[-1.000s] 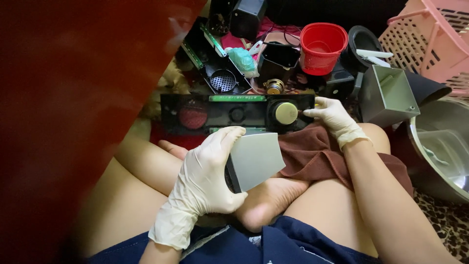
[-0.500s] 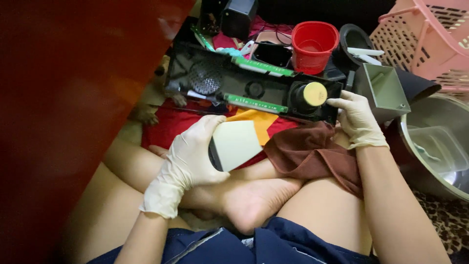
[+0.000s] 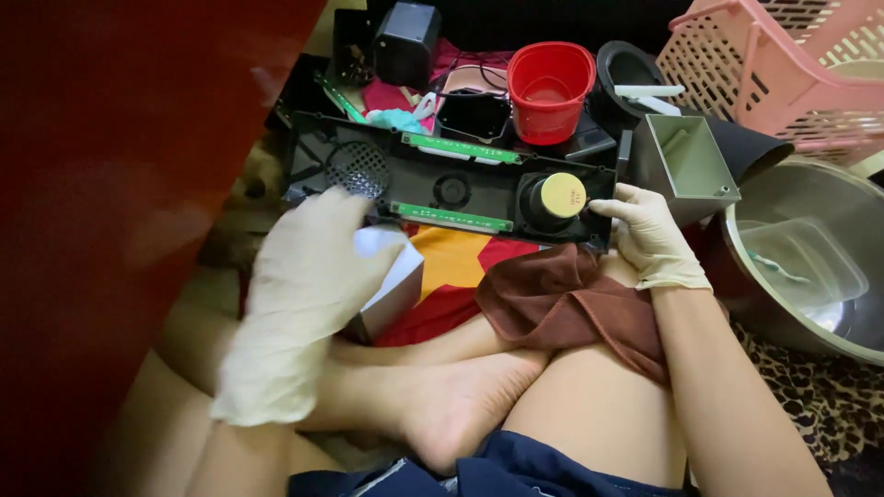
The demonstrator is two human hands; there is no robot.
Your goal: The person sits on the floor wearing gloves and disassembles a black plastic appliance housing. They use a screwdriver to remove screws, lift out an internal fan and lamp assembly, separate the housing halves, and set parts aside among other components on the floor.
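The black panel (image 3: 442, 189) lies across the lap, the right hand (image 3: 649, 235) at its right end, the left hand (image 3: 308, 285) before its left end. A cloth (image 3: 562, 299) lies before it; a bucket (image 3: 550, 89) stands behind, a basket (image 3: 783, 74) and bowl (image 3: 810, 267) to the right.

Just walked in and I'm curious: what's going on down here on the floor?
A person sits cross-legged in pale gloves. The right hand grips the end of a long black panel with green circuit strips and a yellow-capped part, its inside facing up. The left hand holds a small grey box over the lap. A brown cloth lies on the thigh. Around them sit a red cup, a pink basket and a steel bowl.
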